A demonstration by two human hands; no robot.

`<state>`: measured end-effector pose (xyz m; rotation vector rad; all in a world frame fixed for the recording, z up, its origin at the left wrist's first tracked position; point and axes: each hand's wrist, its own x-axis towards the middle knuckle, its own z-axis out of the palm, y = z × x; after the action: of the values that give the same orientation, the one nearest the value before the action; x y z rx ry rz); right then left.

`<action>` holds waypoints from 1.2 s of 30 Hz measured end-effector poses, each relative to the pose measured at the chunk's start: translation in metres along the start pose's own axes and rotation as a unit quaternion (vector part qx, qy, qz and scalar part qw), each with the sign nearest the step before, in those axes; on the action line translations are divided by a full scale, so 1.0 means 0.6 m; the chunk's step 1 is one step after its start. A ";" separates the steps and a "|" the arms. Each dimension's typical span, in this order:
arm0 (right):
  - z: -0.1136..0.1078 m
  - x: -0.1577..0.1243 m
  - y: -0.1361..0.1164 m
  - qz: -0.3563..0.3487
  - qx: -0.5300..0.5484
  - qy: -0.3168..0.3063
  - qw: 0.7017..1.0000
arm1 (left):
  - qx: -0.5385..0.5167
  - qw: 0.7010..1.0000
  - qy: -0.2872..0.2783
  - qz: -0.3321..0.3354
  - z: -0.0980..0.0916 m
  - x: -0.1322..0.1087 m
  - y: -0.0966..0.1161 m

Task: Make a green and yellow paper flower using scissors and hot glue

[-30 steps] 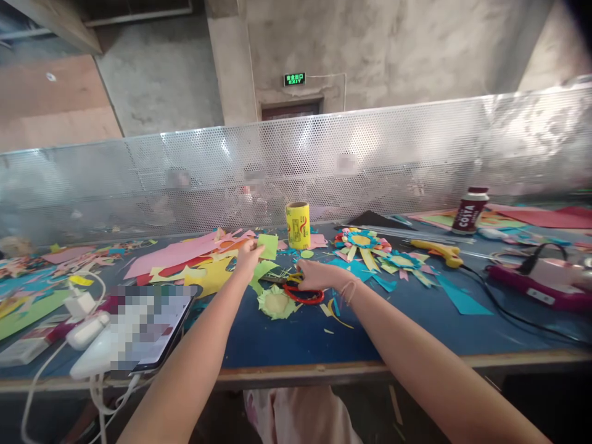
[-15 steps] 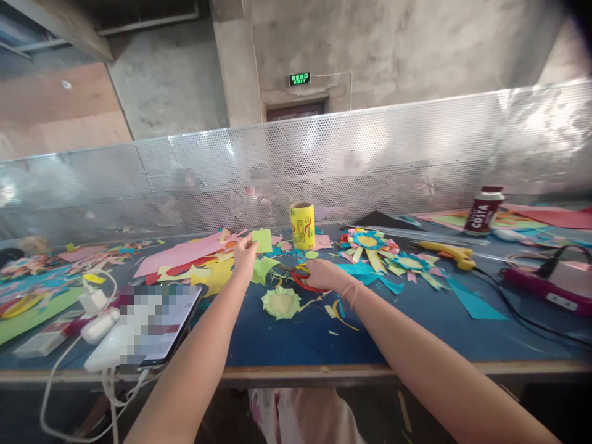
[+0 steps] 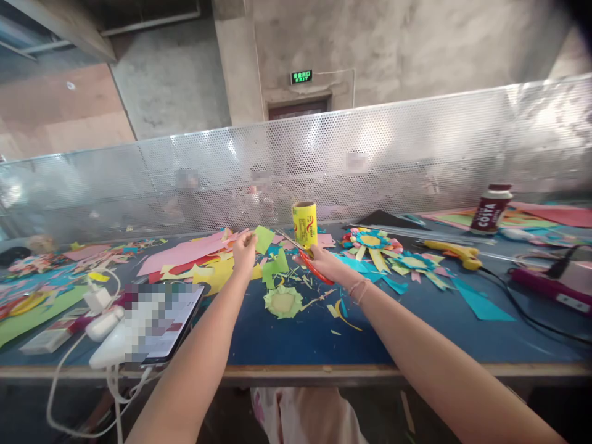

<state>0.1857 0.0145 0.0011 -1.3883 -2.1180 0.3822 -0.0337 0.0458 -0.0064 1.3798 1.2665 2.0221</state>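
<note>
My left hand (image 3: 245, 250) pinches a small green paper square (image 3: 264, 239), lifted above the table and tilted. In my right hand (image 3: 321, 264) is a pair of scissors (image 3: 311, 264) with red-orange handles; the blades point up and left toward the paper, apart from it. Below the two hands lie a cut green paper piece (image 3: 275, 267) and a pale green paper rosette (image 3: 283, 303). Just behind the scissors a yellow tape roll (image 3: 305, 223) stands upright.
Finished paper rosettes (image 3: 370, 240) lie to the right, by a yellow glue gun (image 3: 456, 253) and a purple power strip (image 3: 550, 287). A dark red bottle (image 3: 491, 209) stands farther back. At left are a tablet (image 3: 178, 327), white cables and pink paper (image 3: 185, 253). A perforated metal screen (image 3: 393, 160) runs behind.
The scissors have risen and turned, so their blades now show pointing upward. The green square in my left hand has tilted. The green piece below it has shifted slightly.
</note>
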 end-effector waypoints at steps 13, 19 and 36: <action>0.013 -0.002 -0.014 -0.035 0.063 -0.030 0.997 | -0.051 0.997 -0.046 -0.022 0.014 -0.019 0.021; 0.010 -0.001 -0.023 -0.040 0.036 -0.020 0.998 | -0.073 0.995 -0.042 -0.046 0.015 -0.022 0.032; 0.007 -0.011 -0.039 -0.037 0.133 -0.038 0.990 | -0.078 0.993 -0.088 -0.020 0.024 -0.029 0.037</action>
<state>0.1678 -0.0012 0.0079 -1.1563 -2.0822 0.6711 -0.0093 0.0283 0.0046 1.4121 1.0306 1.8814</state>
